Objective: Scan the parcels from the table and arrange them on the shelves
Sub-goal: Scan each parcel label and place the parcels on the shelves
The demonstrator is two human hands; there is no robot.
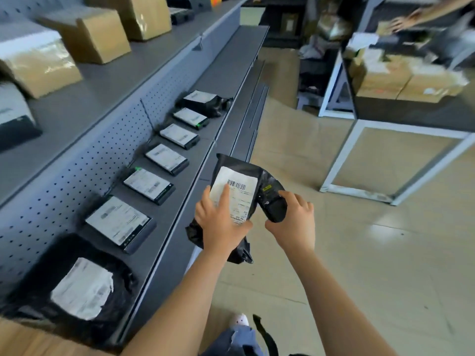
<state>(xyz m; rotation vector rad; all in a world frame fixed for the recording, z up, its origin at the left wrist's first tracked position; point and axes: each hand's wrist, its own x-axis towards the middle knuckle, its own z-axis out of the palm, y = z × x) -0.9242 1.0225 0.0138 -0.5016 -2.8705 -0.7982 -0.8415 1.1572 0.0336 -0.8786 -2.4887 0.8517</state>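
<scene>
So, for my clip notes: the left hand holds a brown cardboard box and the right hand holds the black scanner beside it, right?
Not quite: in the head view the left hand holds a black bag parcel with a white label, not a brown cardboard box. The right hand does hold the black scanner beside it.

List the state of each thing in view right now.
black parcel, held above the shelf edge, label facing up
left hand, grips the black parcel, fingers on its label
right hand, grips the scanner
scanner, held against the parcel's right side
shelf parcels, lying flat in a row, labels up
cardboard boxes, standing on the upper shelf
</scene>
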